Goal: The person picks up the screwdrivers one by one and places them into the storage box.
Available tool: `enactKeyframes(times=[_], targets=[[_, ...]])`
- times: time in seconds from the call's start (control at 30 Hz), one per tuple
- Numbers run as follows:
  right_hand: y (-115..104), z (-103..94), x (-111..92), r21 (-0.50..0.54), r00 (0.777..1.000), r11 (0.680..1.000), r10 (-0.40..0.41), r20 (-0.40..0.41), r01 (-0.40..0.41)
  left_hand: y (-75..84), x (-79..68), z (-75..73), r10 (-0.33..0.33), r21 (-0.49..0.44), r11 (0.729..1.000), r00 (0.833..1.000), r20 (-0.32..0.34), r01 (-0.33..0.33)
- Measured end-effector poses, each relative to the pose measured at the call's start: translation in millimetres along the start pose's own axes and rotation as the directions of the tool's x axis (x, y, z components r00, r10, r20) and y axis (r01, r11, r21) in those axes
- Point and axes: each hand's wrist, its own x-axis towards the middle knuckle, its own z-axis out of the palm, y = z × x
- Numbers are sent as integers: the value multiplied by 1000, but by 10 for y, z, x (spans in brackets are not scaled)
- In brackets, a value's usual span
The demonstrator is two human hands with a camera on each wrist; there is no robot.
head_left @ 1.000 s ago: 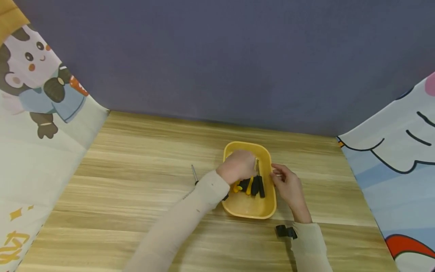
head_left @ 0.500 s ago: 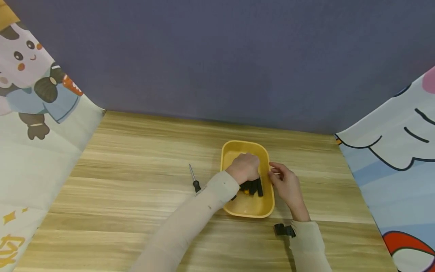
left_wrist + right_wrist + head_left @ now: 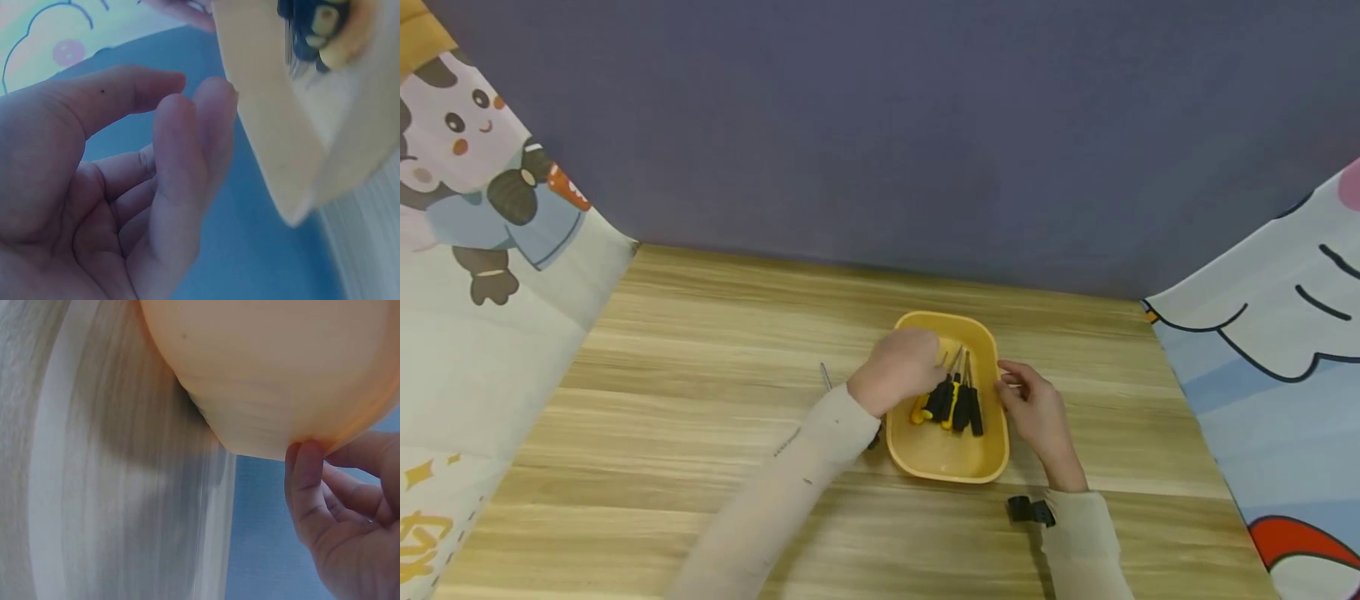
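Note:
A yellow plastic tray (image 3: 947,458) stands on the table. Inside lie several screwdrivers (image 3: 961,412) with black and yellow handles, side by side with their shafts toward the far end. Above the tray's left rim hovers my left hand (image 3: 901,367); in the left wrist view its fingers (image 3: 178,134) are loosely bent with nothing between thumb and fingertips. My right hand (image 3: 1037,412) holds the tray's right rim with its fingertips, which touch the outer wall (image 3: 281,381) in the right wrist view. Another screwdriver (image 3: 825,377) lies left of the tray, partly hidden by the left arm.
The wood-grain tabletop (image 3: 700,400) meets a dark blue-grey backdrop (image 3: 880,150) at the back. Cartoon-printed sheets (image 3: 557,300) border both sides. A black strap piece (image 3: 1030,509) sits at the right wrist.
My left hand reached deeper into the tray, then drew back left to its rim, uncovering the screwdrivers inside. My right hand has stayed at the right rim.

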Motion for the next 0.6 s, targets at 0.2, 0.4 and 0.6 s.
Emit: enactKeyframes(times=[0.2,0.4,0.6], targets=[[-21,-8,-1,5,1000,1000,-4,1,4,-203,-304,-88,-35,-19,999,992,-124,33],[-31,-10,-10,1,1000,1000,-5,-5,5,-416,-557,-57,-97,2,995,975,-200,100],[-34,-6,-20,-14,1000,1000,-8,-4,8,-638,-765,48,-205,-30,979,961,-184,203]])
